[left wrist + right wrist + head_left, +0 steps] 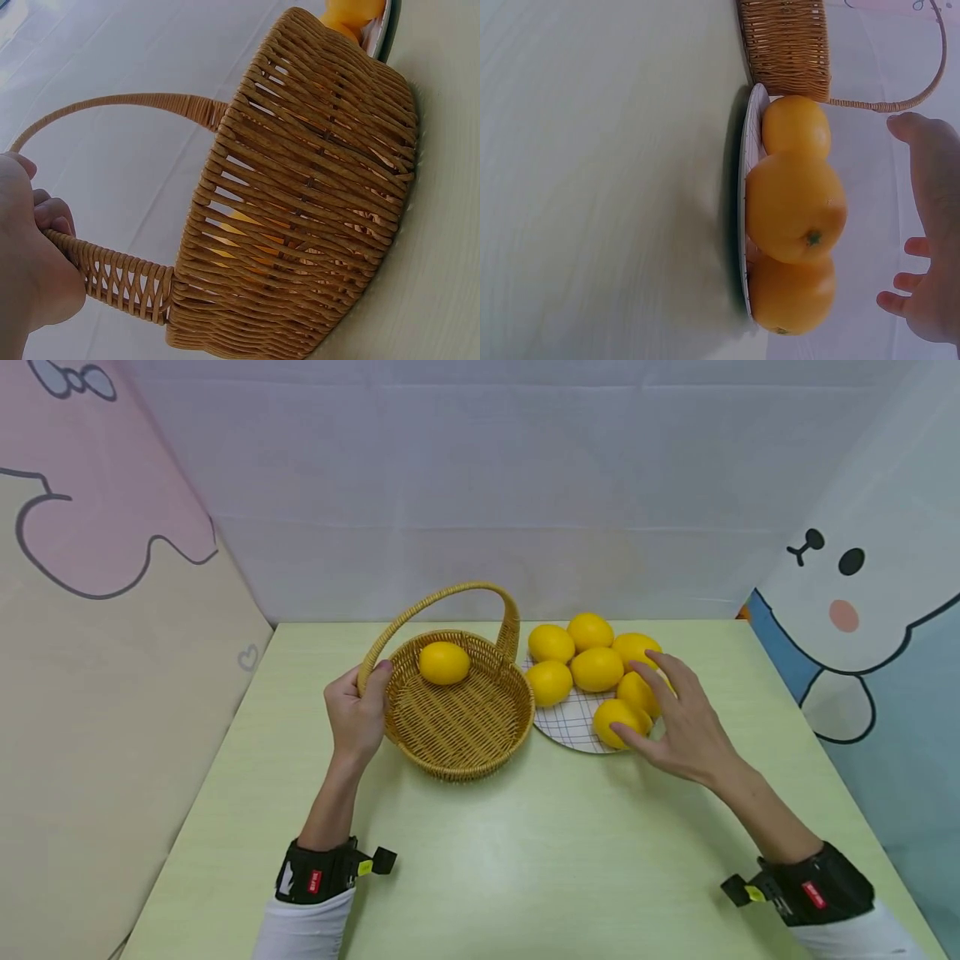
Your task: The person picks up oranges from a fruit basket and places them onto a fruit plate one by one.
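Observation:
My left hand point(360, 714) grips the arched handle of a round wicker basket point(459, 727), thumb lying over the handle near its left end. Inside, toward the back, lies one yellow orange point(444, 663). To the right, several more oranges point(597, 669) crowd a round plate point(567, 724) with a grid pattern. My right hand point(686, 727) hovers over the plate's right side, thumb and fingers spread apart around nothing. Its thumb overlaps the nearest orange point(618, 723) in the head view. From the right wrist, a gap shows between that hand point(937, 225) and the fruit.
Basket and plate stand close together toward the back of a pale green table point(480, 860). A whitish cloth wall point(480, 485) rises behind the table's far edge. Printed cartoon panels point(892, 610) flank both sides.

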Demonstrator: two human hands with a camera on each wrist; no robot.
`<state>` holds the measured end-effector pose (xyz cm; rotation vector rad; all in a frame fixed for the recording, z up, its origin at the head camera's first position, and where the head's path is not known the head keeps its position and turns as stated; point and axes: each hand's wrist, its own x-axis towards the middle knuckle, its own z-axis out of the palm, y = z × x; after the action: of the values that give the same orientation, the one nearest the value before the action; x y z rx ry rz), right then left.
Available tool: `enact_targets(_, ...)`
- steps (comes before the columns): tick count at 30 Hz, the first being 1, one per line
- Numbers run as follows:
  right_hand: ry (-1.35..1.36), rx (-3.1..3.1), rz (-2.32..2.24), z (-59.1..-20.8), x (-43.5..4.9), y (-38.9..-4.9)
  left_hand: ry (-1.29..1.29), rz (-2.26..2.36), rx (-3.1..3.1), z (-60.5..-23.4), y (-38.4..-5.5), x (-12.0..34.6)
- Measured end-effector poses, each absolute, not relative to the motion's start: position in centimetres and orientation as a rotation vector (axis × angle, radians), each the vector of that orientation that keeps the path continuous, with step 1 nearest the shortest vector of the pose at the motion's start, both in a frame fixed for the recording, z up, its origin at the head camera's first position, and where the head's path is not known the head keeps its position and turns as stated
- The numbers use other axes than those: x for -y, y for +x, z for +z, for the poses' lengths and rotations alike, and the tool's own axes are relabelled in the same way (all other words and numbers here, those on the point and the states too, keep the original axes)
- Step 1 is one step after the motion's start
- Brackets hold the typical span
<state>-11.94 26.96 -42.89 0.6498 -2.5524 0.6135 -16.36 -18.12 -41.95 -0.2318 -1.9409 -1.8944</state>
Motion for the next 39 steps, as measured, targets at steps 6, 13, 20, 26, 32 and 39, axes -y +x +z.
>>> enact_targets(6, 0.7, 2.582, 0.645, -42.1, -25.9, -12.4, -0.229, -1.896, 1.943, -41.9, -16.4, 18.1)
enact_targets(13, 0.85, 2.585, 0.629, -41.3, -22.6, -13.5, -0.219, -1.896, 1.943, -41.9, -16.4, 18.1)
enact_targets(20, 1.0, 2.569, 0.608, -41.0, -18.3, -14.5, -0.235, -1.924, 1.94, -41.9, -16.4, 18.0)
enact_targets(26, 1.126, 2.576, 0.554, -40.1, -14.8, -15.4, -0.255, -1.92, 1.945, -42.0, -16.5, 18.1)
enact_targets(32, 1.186, 2.645, 0.443, -39.4, -12.1, -17.2, -0.246, -1.917, 1.953, -41.9, -16.4, 18.1)
enact_targets(39, 1.217, 2.654, 0.364, -39.0, -9.7, -19.8, -0.241, -1.914, 1.951, -41.9, -16.3, 18.1)
